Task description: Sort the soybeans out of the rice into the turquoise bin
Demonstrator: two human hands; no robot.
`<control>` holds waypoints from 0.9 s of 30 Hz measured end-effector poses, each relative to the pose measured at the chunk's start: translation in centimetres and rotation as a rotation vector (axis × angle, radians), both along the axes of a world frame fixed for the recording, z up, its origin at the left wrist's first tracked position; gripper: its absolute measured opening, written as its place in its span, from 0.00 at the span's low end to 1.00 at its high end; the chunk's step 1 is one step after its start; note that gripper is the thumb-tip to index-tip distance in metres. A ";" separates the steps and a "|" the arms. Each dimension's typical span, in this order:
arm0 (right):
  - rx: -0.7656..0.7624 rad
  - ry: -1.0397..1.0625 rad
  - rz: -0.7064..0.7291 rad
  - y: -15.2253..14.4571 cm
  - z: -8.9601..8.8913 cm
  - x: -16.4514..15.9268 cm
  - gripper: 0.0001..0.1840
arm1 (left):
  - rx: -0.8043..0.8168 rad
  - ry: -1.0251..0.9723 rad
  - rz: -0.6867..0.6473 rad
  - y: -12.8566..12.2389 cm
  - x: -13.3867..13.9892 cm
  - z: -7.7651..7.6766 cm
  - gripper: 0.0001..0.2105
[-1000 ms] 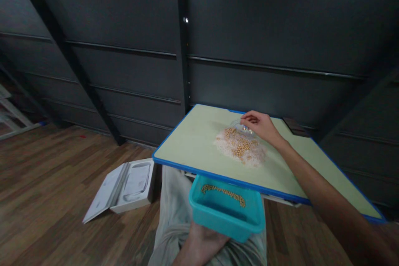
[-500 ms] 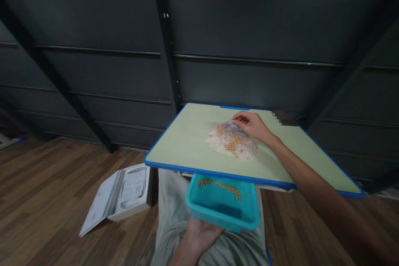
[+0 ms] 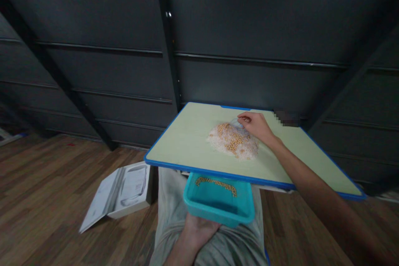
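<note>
A heap of white rice-like grains (image 3: 220, 143) mixed with round yellow beans (image 3: 236, 146) lies on the pale green tabletop (image 3: 183, 137). Over the far right side of the heap, my right hand (image 3: 254, 124) has its fingers pinched on a clear, thin plastic piece (image 3: 234, 122) whose exact kind I cannot make out. Below the near table edge, my left hand (image 3: 201, 229) supports a turquoise plastic tub (image 3: 218, 213) from underneath. Several yellow beans (image 3: 218, 183) lie in a curved row on the tub's far side. The fingers of the left hand are mostly hidden under it.
The table has a raised blue rim (image 3: 193, 171) and stands close to a dark panelled wall (image 3: 249, 20). An open white box (image 3: 132, 189) rests on the wooden floor (image 3: 46, 183) at the left. A dark object (image 3: 289, 119), partly pixelated, lies at the table's far right.
My right hand has shifted slightly right with the clear plastic piece, uncovering more beans on top of the heap. The tub in my left hand has moved a little left.
</note>
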State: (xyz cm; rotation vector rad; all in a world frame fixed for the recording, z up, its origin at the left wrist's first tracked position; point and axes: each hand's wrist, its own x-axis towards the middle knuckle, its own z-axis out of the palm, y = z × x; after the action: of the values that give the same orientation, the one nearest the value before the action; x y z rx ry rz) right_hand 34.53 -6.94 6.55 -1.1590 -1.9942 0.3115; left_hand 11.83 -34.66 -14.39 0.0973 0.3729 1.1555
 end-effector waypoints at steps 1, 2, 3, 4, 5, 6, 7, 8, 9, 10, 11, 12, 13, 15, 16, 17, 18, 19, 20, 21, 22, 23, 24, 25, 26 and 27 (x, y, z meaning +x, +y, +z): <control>-0.006 -0.014 0.006 -0.2 0.0 -0.2 0.11 | -0.004 0.005 -0.001 0.0 0.0 0.0 0.20; -0.014 -0.025 0.013 -0.4 0.0 -0.3 0.11 | -0.006 0.007 -0.003 0.0 0.1 0.1 0.20; -0.024 -0.034 0.022 -0.6 0.0 -0.5 0.11 | -0.007 0.006 -0.005 0.0 0.1 0.2 0.20; -0.036 -0.040 0.032 -0.8 -0.1 -0.6 0.11 | -0.006 0.001 -0.007 0.0 0.1 0.3 0.20; -0.046 -0.044 0.041 -0.9 -0.1 -0.7 0.12 | -0.001 -0.005 -0.004 0.0 0.2 0.4 0.20; -0.054 -0.046 0.050 -1.0 -0.1 -0.8 0.12 | 0.005 -0.012 -0.003 0.0 0.2 0.5 0.20; -0.059 -0.045 0.057 -1.1 -0.1 -0.9 0.12 | 0.011 -0.018 -0.003 -0.1 0.3 0.7 0.19; -0.064 -0.038 0.062 -1.1 -0.1 -1.0 0.12 | 0.015 -0.022 -0.004 -0.1 0.3 0.8 0.18; -0.068 -0.027 0.064 -1.2 -0.1 -1.0 0.12 | 0.015 -0.025 -0.006 -0.1 0.3 1.0 0.17; -0.071 -0.012 0.064 -1.2 -0.1 -1.1 0.12 | 0.012 -0.027 -0.007 -0.1 0.3 1.0 0.16; -0.073 0.005 0.065 -1.2 -0.1 -1.1 0.12 | 0.007 -0.030 -0.007 -0.1 0.3 1.1 0.16; -0.074 0.020 0.068 -1.2 -0.2 -1.1 0.11 | 0.000 -0.032 -0.004 -0.2 0.3 1.1 0.17; -0.077 0.034 0.073 -1.2 -0.2 -1.1 0.11 | -0.007 -0.033 0.001 -0.2 0.3 1.1 0.18; -0.097 0.057 0.091 -1.3 -0.3 -1.2 0.11 | -0.012 -0.027 0.015 -0.3 0.2 1.0 0.16; -0.115 0.069 0.103 -1.3 -0.3 -1.2 0.11 | -0.010 -0.021 0.015 -0.3 0.2 0.9 0.14; -0.134 0.082 0.113 -1.4 -0.4 -1.2 0.12 | -0.004 -0.018 0.010 -0.3 0.2 0.8 0.12; -0.151 0.092 0.122 -1.4 -0.4 -1.3 0.12 | 0.002 -0.019 0.000 -0.3 0.2 0.7 0.11; -0.162 0.101 0.130 -1.5 -0.4 -1.3 0.12 | 0.009 -0.023 -0.012 -0.3 0.2 0.5 0.11; -0.168 0.106 0.135 -1.5 -0.4 -1.4 0.12 | 0.014 -0.031 -0.024 -0.2 0.1 0.4 0.12; -0.170 0.109 0.137 -1.6 -0.3 -1.4 0.12 | 0.017 -0.040 -0.032 -0.2 0.1 0.3 0.14; -0.165 0.112 0.135 -1.6 -0.3 -1.5 0.11 | 0.020 -0.046 -0.032 -0.2 0.1 0.2 0.16; -0.155 0.114 0.131 -1.6 -0.2 -1.5 0.11 | 0.021 -0.048 -0.027 -0.2 0.1 0.2 0.18; -0.140 0.115 0.126 -1.7 -0.1 -1.5 0.10 | 0.021 -0.044 -0.019 -0.1 0.1 0.2 0.20; -0.121 0.114 0.122 -1.7 0.0 -1.5 0.09 | 0.018 -0.038 -0.011 -0.1 0.1 0.2 0.21; -0.099 0.112 0.119 -1.7 0.1 -1.5 0.09 | 0.013 -0.031 -0.004 -0.1 0.2 0.3 0.21; -0.076 0.107 0.119 -1.7 0.2 -1.4 0.09 | 0.010 -0.025 0.002 -0.1 0.2 0.4 0.21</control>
State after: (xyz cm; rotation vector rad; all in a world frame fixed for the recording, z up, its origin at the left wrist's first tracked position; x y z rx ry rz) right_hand 33.10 -8.60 6.77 -1.0493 -1.9752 0.5040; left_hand 12.03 -34.77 -13.96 0.0907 0.3450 1.1599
